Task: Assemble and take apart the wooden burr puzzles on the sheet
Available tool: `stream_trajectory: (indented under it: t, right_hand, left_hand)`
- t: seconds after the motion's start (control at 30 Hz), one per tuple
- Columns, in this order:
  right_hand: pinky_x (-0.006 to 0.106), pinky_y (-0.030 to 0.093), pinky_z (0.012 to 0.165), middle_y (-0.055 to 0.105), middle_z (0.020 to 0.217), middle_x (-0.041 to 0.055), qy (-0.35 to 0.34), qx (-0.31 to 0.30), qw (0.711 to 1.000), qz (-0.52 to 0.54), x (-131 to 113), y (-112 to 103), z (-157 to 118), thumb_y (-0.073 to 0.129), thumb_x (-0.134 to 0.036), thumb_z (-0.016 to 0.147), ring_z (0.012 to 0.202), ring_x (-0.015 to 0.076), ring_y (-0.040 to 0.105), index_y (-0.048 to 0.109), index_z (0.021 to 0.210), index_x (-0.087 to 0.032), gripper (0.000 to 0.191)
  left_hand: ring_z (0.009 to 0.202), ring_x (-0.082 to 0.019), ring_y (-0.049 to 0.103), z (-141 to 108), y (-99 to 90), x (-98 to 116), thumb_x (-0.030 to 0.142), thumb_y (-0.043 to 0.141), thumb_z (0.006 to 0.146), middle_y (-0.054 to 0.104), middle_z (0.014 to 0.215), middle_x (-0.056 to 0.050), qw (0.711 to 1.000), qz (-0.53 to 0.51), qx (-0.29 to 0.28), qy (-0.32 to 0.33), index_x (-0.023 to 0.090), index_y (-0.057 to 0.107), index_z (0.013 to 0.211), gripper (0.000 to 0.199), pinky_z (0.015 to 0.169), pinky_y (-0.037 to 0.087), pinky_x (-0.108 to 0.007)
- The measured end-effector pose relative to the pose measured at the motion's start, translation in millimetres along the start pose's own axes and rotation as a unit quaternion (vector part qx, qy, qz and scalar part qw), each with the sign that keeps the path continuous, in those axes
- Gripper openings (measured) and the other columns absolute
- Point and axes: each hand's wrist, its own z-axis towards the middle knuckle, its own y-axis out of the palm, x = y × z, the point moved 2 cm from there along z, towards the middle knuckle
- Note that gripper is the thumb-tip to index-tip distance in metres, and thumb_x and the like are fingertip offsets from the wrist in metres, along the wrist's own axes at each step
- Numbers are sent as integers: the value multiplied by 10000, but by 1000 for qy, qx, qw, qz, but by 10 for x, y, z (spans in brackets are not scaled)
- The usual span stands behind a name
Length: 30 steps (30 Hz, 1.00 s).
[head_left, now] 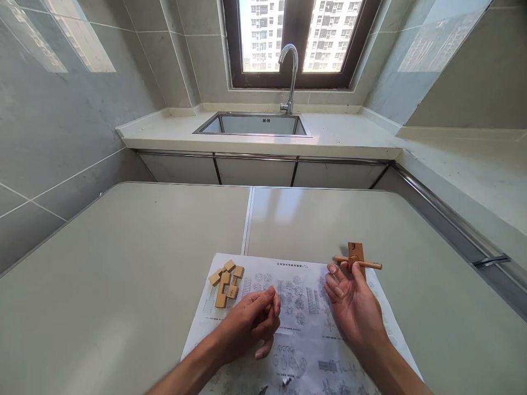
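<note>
Room: grey-tiled corner with a dark brown framed window (293,44) at the far wall, pale tower blocks showing through it.
Counter: off-white slab (341,125) below the window, fitted with a rectangular steel-rimmed sink (249,135) and a curved chrome tap (293,71) at its back edge.
Table: pale grey-beige top (123,263) with rounded far corners and a white seam (247,219) running in from its far edge.
Printed sheet: white paper (255,264) bearing black diagrams and text, lying at the table's near edge, its far edge short of the seam's end or meeting it.
Crossed wooden piece: flat reddish-brown wooden bar (357,251), upright to the view, dark character near its upper end; thin round light-brown wooden stick (373,265) crossing it, slightly slanted. Located at the sheet's far right corner, at the right hand's fingertips.
Loose wooden blocks: small group of honey-coloured, square-edged blocks (221,300), one long and notched; on the sheet's far left corner.
Right hand: palm turned up (356,304), fingers curled, thumb raised against the crossed wooden piece, which it holds.
Left hand: back uppermost (253,321), fingers bent inward and narrowly spaced, over the sheet's middle, near the blocks; whether anything sits between the fingertips cannot be told.
</note>
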Motion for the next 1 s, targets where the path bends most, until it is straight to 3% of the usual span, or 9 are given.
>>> stream_trajectory:
  t: [0.13,0.27,0.47,0.53,0.6,0.73,0.8,0.9,1.0]
  right_hand:
    - [217,427,490,547,819,-24,23,-8,1000,-13,29,84,-56,702,-468,974,534,93,397,584,972,-268,232]
    - [234,378,501,528,753,-19,47,-70,983,-162,104,207,-166,689,-496,970,550,96,406,575,842,-222,323]
    - [278,376,562,518,686,-19,-27,-174,892,-415,212,309,-308,616,-612,982,599,144,441,544,789,-225,438]
    - [289,392,588,540,687,-11,-58,-205,853,-476,250,304,-331,577,-591,1007,620,160,470,560,810,-228,414]
    - [295,391,597,553,680,-10,-81,-229,818,-522,286,291,-344,545,-550,1031,618,166,474,576,831,-228,380]
    - [303,382,609,567,686,-9,-110,-249,781,-562,314,284,-349,515,-490,1050,619,169,475,593,854,-229,335]
    - [304,377,607,562,686,-8,-112,-250,777,-566,309,294,-348,500,-483,1057,619,170,470,593,864,-229,332]
    - [304,361,588,539,673,-13,-109,-253,777,-565,298,311,-350,482,-481,1066,604,167,451,572,856,-233,337]
    - [301,354,583,525,668,-17,-112,-257,775,-567,300,313,-353,480,-477,1068,600,168,444,565,851,-237,335]
  left_hand:
    - [369,-77,170,-1,-5,9,558,588,1008,297,443,125,1000,16,-13,2,197,555,821,408,317,381,-156]
    - [353,-65,222,-20,28,3,564,596,999,319,460,128,997,73,-34,-1,193,541,828,412,350,414,-183]
    - [499,-99,452,-144,121,-5,568,594,992,476,607,54,957,286,-2,43,205,488,784,431,481,405,-218]
    - [602,-127,507,-185,146,4,482,578,1019,549,677,11,901,425,18,89,195,543,789,370,574,431,-247]
    - [694,-161,554,-206,162,15,367,571,1032,616,741,-22,809,562,32,169,199,580,805,282,675,467,-286]
    - [1030,-288,603,-216,109,65,177,615,970,708,1015,-101,548,738,168,356,217,624,944,49,948,476,-454]
    - [1225,-362,539,-212,24,112,164,623,954,657,1249,-160,451,768,273,364,211,628,1093,147,1037,428,-549]
    - [1382,-433,438,-199,-141,188,229,608,970,514,1447,-243,388,798,349,302,159,569,1281,321,1099,393,-637]
    - [1478,-466,359,-196,-296,231,295,574,999,448,1519,-274,363,811,379,258,130,514,1352,394,1169,316,-717]
